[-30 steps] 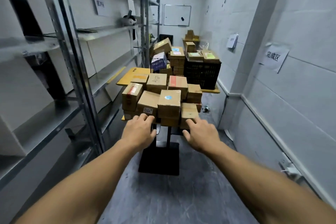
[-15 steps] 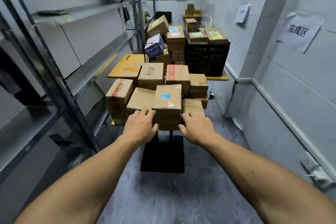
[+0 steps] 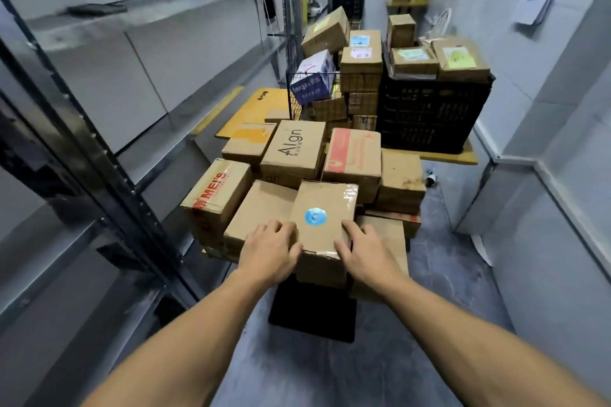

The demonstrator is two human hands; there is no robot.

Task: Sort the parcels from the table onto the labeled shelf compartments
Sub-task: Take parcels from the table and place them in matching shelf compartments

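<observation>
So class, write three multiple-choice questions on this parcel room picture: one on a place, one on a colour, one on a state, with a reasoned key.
1. Where does the black crate stand?
A. On the far table
B. On the metal shelf
C. On the floor

2. What colour is the round sticker on the nearest box?
A. Red
B. Blue
C. Green

3. What are the left grip and right grip doing?
A. Hanging idle
B. Holding a phone
C. Holding the nearest box by its sides

Key: 1 A, the crate rests on that tabletop; 2 B, the sticker is blue; 3 C, both clasp the box's edges.
</observation>
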